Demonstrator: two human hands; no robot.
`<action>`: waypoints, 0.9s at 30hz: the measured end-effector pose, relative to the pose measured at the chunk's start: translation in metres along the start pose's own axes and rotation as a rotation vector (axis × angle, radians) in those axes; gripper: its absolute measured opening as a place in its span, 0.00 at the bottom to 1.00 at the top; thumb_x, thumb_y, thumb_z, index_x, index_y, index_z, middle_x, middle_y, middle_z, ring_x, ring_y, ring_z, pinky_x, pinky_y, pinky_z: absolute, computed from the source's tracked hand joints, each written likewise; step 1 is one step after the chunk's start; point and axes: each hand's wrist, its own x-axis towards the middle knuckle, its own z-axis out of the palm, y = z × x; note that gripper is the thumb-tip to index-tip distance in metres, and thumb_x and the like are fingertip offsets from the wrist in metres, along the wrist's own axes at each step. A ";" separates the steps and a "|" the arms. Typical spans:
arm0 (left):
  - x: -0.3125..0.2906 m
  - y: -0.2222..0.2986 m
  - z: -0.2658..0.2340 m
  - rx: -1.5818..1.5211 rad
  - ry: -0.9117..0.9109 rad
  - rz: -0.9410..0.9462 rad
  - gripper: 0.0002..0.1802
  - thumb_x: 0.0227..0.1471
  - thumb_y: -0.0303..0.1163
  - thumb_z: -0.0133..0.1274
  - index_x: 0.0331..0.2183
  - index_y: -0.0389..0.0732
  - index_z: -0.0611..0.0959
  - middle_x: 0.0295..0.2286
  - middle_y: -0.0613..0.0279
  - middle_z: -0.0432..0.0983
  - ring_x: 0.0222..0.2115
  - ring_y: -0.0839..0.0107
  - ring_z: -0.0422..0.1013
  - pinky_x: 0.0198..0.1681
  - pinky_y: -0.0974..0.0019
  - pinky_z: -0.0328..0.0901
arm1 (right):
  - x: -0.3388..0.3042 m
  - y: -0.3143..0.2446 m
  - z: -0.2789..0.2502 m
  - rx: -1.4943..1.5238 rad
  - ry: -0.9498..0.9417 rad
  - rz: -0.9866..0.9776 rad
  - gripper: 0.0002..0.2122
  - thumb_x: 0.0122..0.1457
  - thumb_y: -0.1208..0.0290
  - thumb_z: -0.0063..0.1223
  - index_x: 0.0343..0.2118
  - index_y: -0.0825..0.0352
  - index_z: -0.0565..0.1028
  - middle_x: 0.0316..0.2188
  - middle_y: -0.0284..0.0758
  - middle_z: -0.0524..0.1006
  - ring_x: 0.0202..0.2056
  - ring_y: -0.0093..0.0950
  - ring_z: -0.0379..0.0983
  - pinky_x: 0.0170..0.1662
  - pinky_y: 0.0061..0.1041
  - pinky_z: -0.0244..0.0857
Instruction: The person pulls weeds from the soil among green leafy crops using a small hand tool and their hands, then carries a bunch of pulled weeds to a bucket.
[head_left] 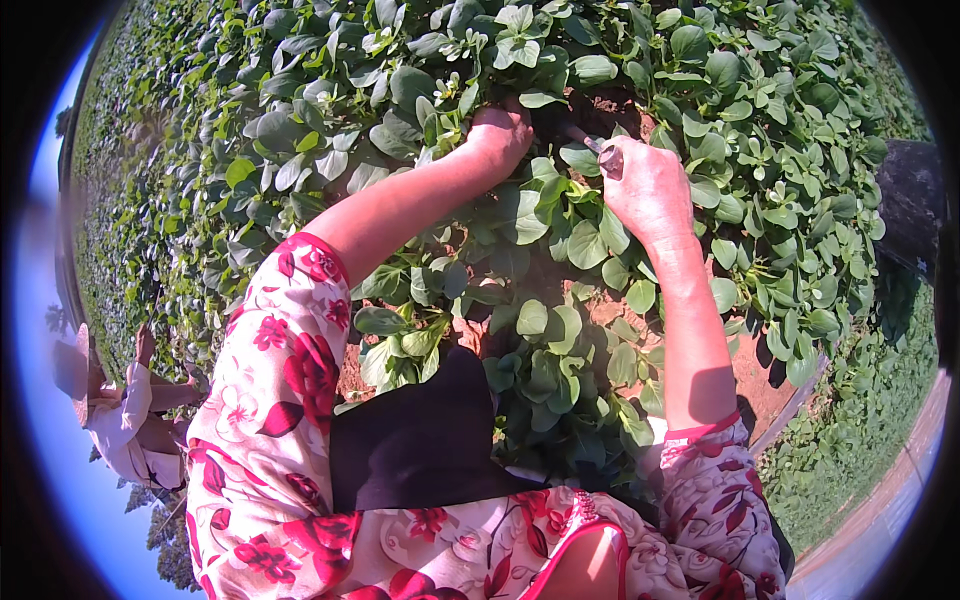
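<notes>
Rows of leafy green plants (587,243) spread in front of me, with brown soil (615,105) showing between them. My left hand (500,137) reaches low among the leaves at the upper middle; its fingers are hidden by foliage and shadow. Just to its right, my right hand (648,190) is closed around a small hand tool (610,158) with a rounded handle end. A thin shaft runs from that tool toward my left hand, and its tip is lost in the dark gap between the plants.
At the far left another person (135,425) in a light top and hat bends over the crop. A dark container or sheet (908,200) lies at the right edge. Weedy ground (835,500) borders the bed at lower right. Dark cloth (410,440) hangs before my body.
</notes>
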 end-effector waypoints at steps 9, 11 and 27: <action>-0.009 -0.005 -0.015 -0.292 0.126 -0.035 0.11 0.51 0.30 0.46 0.35 0.43 0.81 0.36 0.47 0.76 0.33 0.60 0.74 0.27 0.61 0.69 | 0.010 0.001 0.018 0.043 -0.041 -0.018 0.05 0.49 0.74 0.53 0.29 0.65 0.78 0.24 0.46 0.77 0.29 0.45 0.75 0.33 0.40 0.69; -0.004 -0.008 0.000 -0.267 0.193 -0.013 0.11 0.51 0.31 0.46 0.34 0.43 0.81 0.36 0.47 0.76 0.31 0.60 0.75 0.25 0.61 0.69 | 0.017 -0.006 0.017 0.017 -0.065 0.001 0.05 0.49 0.74 0.53 0.28 0.66 0.78 0.24 0.46 0.77 0.29 0.45 0.75 0.34 0.40 0.69; 0.002 -0.018 -0.022 -0.294 0.064 -0.194 0.12 0.51 0.38 0.45 0.23 0.49 0.82 0.22 0.58 0.79 0.25 0.63 0.77 0.22 0.62 0.68 | 0.010 0.030 0.076 -0.082 0.060 -0.186 0.10 0.44 0.77 0.53 0.32 0.60 0.75 0.27 0.37 0.77 0.29 0.39 0.76 0.32 0.37 0.71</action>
